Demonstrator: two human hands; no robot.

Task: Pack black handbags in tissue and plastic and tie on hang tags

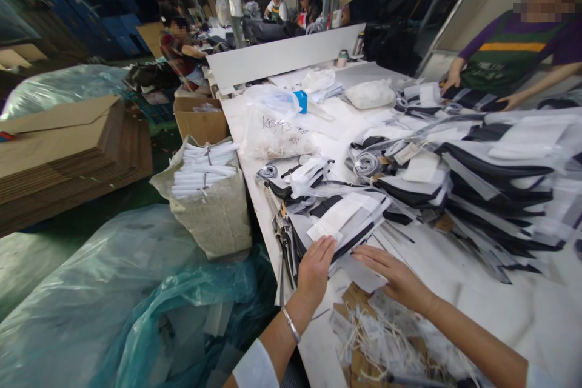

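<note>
My left hand (317, 268), with a metal bangle at its wrist, lies with fingers stretched flat on the near end of a black-and-white flat pouch (364, 209). A white paper sheet (339, 216) covers the top of that pouch. My right hand (395, 276) reaches in from the right, fingers extended, near the pouch's front edge; its thumb is hidden, and I cannot tell whether its fingertips touch. Under the right hand shows a white card (362, 271). Just below lies a pile of tags with strings (386, 336). More pouches (495, 176) are stacked to the right.
Clear plastic bags (273, 124) and a blue box (301, 101) stand farther back on the white table (495, 309). Left of it are a sack of white rolls (213, 212), teal plastic bags (182, 297) and stacked cardboard (77, 157). A co-worker (509, 60) handles pouches across the table.
</note>
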